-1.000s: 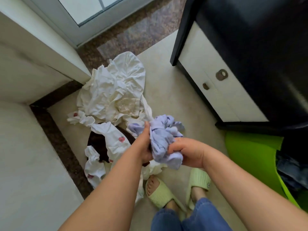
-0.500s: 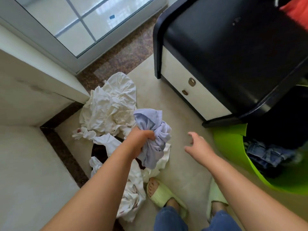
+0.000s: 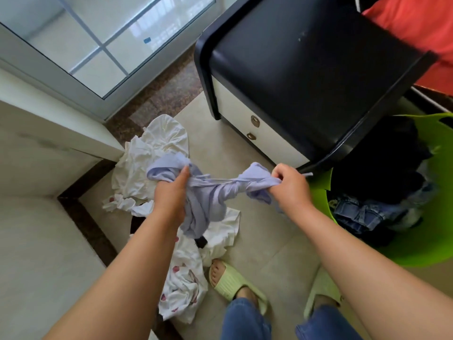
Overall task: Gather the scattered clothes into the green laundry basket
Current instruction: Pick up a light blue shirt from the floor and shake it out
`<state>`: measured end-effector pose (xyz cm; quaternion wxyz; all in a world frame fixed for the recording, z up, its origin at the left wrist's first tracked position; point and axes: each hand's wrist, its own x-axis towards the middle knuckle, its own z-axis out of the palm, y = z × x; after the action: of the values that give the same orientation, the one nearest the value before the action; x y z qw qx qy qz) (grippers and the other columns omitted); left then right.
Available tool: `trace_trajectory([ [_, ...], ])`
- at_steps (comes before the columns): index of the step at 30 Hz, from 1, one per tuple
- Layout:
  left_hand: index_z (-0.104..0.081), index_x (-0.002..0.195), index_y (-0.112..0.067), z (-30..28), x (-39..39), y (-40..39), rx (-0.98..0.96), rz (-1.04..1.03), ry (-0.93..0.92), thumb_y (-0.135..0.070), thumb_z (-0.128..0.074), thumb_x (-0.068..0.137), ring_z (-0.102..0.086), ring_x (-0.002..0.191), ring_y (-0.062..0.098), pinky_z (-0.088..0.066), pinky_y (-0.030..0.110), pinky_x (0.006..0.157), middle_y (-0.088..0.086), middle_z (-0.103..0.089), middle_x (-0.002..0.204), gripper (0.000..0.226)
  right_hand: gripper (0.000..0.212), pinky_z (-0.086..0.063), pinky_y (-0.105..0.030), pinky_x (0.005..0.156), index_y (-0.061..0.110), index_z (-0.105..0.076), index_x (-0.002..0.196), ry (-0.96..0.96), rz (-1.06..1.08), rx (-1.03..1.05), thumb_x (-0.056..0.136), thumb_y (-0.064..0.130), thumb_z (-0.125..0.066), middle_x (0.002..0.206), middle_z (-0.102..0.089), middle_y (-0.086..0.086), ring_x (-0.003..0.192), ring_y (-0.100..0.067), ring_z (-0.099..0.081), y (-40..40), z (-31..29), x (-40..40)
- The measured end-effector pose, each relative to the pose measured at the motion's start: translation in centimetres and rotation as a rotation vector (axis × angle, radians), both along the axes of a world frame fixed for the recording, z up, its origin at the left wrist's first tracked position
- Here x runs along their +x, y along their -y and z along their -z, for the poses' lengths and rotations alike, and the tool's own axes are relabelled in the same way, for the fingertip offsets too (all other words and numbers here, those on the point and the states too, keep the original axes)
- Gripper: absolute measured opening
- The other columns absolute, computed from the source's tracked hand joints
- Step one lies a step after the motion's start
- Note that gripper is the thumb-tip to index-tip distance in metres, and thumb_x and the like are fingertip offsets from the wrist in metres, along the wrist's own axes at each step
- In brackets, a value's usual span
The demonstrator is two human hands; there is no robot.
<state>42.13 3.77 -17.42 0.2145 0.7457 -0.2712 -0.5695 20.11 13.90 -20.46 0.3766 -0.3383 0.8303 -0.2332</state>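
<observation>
A black cabinet [image 3: 316, 69] with a white drawer front fills the upper middle of the view, standing on a pale tiled floor [image 3: 259, 241]. To its left a glass door [image 3: 98, 38] runs along a strip of brown stone. At the right edge, just beside the cabinet's near corner, sits the green laundry basket [image 3: 421, 241]; jeans [image 3: 360, 214] and dark clothes [image 3: 382, 163] already lie inside it. An orange cloth [image 3: 416, 28] shows in the top right corner.

On the floor left of the cabinet lies a heap of white clothes [image 3: 152, 158], and nearer the person's feet a white garment with red spots [image 3: 183, 285], with a bit of dark fabric showing among them.

Above this heap, in the air, hangs a lilac garment [image 3: 208, 204], stretched between both hands and well apart from the basket's opening. The left hand [image 3: 171, 200] grips one bunched end of it with the fingers curled round the cloth. The right hand [image 3: 291, 185] grips the other end in a closed fist, close to the basket's near rim. The middle of the garment is twisted and sags downward between them.

Below, two feet in pale green slippers [image 3: 235, 283] stand on the tiles, with blue trouser legs [image 3: 245, 320] at the bottom edge.
</observation>
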Motion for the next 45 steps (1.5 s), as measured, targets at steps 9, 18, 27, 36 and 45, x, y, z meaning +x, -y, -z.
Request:
trace_trajectory([
  [9,-0.055,0.127,-0.016,-2.7,-0.8,0.6,-0.197,-0.28,-0.14,-0.038,-0.062,0.092,-0.065,0.106,0.024,-0.052,0.041,0.096,0.006,-0.064,0.123,0.043,0.019,-0.039,-0.038,0.071,0.02,-0.044,0.068,-0.187,-0.495,0.101,0.084,0.025,-0.053,0.082,-0.051,0.003,0.075,-0.026,-0.054,-1.9,-1.1,-3.4],
  [18,-0.048,0.138,-0.014,-8.7,6.9,-1.1,-0.289,-0.686,-0.393,-0.045,-0.034,0.102,-0.056,0.122,0.023,-0.052,0.032,0.081,0.006,-0.055,0.138,0.049,0.017,-0.044,-0.029,0.061,0.035,-0.052,0.101,-0.239,-0.48,0.363,0.086,0.027,-0.053,0.094,-0.064,0.001,0.081,-0.025,-0.06,-5.7,-2.3,-7.2],
  [27,-0.04,0.141,-0.013,-4.6,7.4,-9.2,0.182,-0.636,-0.154,-0.072,-0.038,0.088,-0.052,0.123,0.029,-0.047,0.045,0.091,0.008,-0.049,0.136,0.079,0.025,-0.037,-0.018,0.05,0.024,-0.067,0.071,0.607,-0.371,0.082,0.09,0.041,-0.063,0.063,-0.057,0.002,0.057,-0.009,-0.049,-6.8,-8.4,-1.8],
  [36,-0.063,0.114,-0.006,0.4,-5.0,-15.2,0.244,-0.704,-0.812,-0.034,-0.044,0.099,-0.064,0.091,0.029,-0.051,0.041,0.081,0.013,-0.072,0.097,0.037,0.022,-0.04,-0.031,0.055,0.024,-0.066,0.078,-0.063,-0.923,-0.299,0.081,0.038,-0.049,0.058,-0.05,0.01,0.056,-0.003,-0.044,-12.4,-5.6,2.2],
  [45,-0.059,0.125,-0.006,-2.5,1.8,-16.2,0.183,-0.448,-0.82,-0.032,-0.045,0.099,-0.065,0.102,0.027,-0.05,0.039,0.096,0.016,-0.065,0.117,0.039,0.046,-0.048,-0.028,0.07,0.029,-0.06,0.087,0.147,-0.794,0.024,0.064,0.069,-0.062,0.085,-0.057,0.011,0.077,-0.006,-0.056,-11.9,-5.1,3.5],
])
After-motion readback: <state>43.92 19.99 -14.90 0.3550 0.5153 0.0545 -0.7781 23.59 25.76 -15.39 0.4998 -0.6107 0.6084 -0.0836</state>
